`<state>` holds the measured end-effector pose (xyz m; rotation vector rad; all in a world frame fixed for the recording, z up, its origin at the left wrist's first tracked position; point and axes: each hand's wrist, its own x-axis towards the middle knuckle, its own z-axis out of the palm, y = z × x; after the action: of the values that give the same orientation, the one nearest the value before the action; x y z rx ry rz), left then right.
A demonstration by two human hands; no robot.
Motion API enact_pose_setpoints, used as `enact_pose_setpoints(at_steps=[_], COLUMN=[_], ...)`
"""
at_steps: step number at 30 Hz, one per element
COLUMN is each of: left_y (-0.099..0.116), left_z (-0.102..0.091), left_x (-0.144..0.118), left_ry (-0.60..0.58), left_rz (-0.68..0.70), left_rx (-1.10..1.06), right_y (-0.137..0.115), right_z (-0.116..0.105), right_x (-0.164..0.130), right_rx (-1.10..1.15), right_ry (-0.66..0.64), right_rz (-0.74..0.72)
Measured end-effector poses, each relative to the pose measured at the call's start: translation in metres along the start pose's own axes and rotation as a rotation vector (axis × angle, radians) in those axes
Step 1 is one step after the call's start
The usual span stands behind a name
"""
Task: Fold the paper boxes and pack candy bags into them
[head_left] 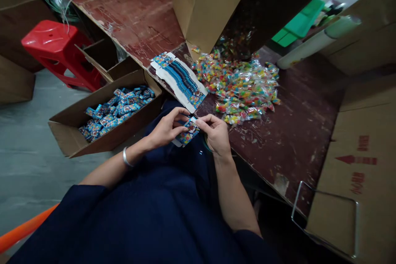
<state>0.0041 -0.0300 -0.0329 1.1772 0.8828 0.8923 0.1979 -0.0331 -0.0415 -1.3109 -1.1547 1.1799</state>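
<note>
Over my lap, my left hand (167, 128) and my right hand (216, 134) both grip a small printed blue carton (188, 131), fingertips pinching its ends. Just beyond it, a stack of flat unfolded blue cartons (181, 79) lies at the edge of the dark red table (287, 132). A heap of small clear packets with colourful sweets (239, 86) spreads on the table to the right of the stack. What is inside the held carton is hidden.
An open cardboard box (71, 132) on the floor at my left holds several finished blue cartons (116, 109). A red plastic stool (57, 47) stands behind it. Large cardboard boxes (355, 173) crowd the right side and back (204, 4). A white roll (315, 41) lies at the back right.
</note>
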Motion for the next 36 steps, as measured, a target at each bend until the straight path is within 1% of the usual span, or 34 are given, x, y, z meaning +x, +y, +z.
enact_pose_setpoints(at_steps=[2, 7, 10, 13, 14, 15, 16, 18, 19, 20, 21, 23, 25, 26, 27, 28, 29, 31, 32, 34, 36], left_y=[0.001, 0.001, -0.003, -0.011, -0.013, -0.016, -0.018, -0.019, -0.018, -0.017, -0.014, -0.008, -0.002, 0.001, 0.003, 0.004, 0.004, 0.003, 0.002, -0.002, -0.008], left_z=[0.001, 0.002, 0.004, 0.004, 0.003, 0.001, -0.001, -0.008, -0.012, -0.017, -0.021, -0.028, -0.032, -0.034, -0.035, -0.037, -0.038, -0.041, -0.043, -0.042, -0.037], left_x=[-0.001, -0.002, -0.002, -0.003, -0.002, -0.002, -0.001, 0.002, 0.003, 0.004, 0.004, 0.004, 0.002, 0.001, 0.000, 0.000, 0.000, 0.002, 0.005, 0.010, 0.014], left_ry=[0.004, 0.001, 0.023, 0.004, -0.012, -0.026, -0.038, -0.056, -0.076, -0.119, -0.189, -0.400, -0.615, -0.689, -0.724, -0.714, -0.661, -0.475, -0.367, -0.177, -0.047], left_rz=[0.000, 0.015, 0.033, -0.012, -0.032, -0.041, -0.041, -0.025, -0.017, -0.017, -0.025, -0.050, -0.082, -0.099, -0.113, -0.119, -0.112, -0.079, -0.064, -0.067, -0.126], left_rx=[0.009, -0.011, 0.014, 0.045, 0.065, 0.102, 0.168, 0.381, 0.512, 0.643, 0.761, 0.936, 1.045, 1.076, 1.093, 1.092, 1.067, 0.930, 0.814, 0.501, 0.149], right_y=[-0.003, -0.008, -0.004, 0.000, 0.001, 0.001, 0.001, 0.002, 0.003, 0.004, 0.005, 0.006, 0.007, 0.006, 0.005, 0.004, 0.003, 0.000, -0.002, -0.008, -0.014], right_z=[-0.001, -0.001, 0.000, -0.007, -0.012, -0.019, -0.028, -0.047, -0.055, -0.063, -0.069, -0.074, -0.074, -0.073, -0.073, -0.073, -0.073, -0.073, -0.072, -0.067, -0.055], right_x=[-0.001, -0.011, -0.020, -0.022, -0.020, -0.015, -0.009, 0.010, 0.020, 0.031, 0.041, 0.056, 0.065, 0.067, 0.067, 0.066, 0.065, 0.059, 0.055, 0.045, 0.031], right_rx=[-0.039, -0.175, -0.171, -0.235, -0.291, -0.365, -0.458, -0.675, -0.797, -0.912, -1.014, -1.180, -1.290, -1.321, -1.330, -1.315, -1.273, -1.112, -0.994, -0.705, -0.421], right_ry=[-0.012, -0.049, -0.108, -0.177, -0.154, -0.089, 0.006, 0.211, 0.240, 0.217, 0.166, 0.037, -0.047, -0.059, -0.048, -0.017, 0.030, 0.160, 0.228, 0.330, 0.364], right_rz=[-0.030, -0.227, -0.220, -0.212, -0.232, -0.260, -0.292, -0.350, -0.366, -0.374, -0.371, -0.348, -0.322, -0.312, -0.306, -0.303, -0.301, -0.303, -0.308, -0.318, -0.314])
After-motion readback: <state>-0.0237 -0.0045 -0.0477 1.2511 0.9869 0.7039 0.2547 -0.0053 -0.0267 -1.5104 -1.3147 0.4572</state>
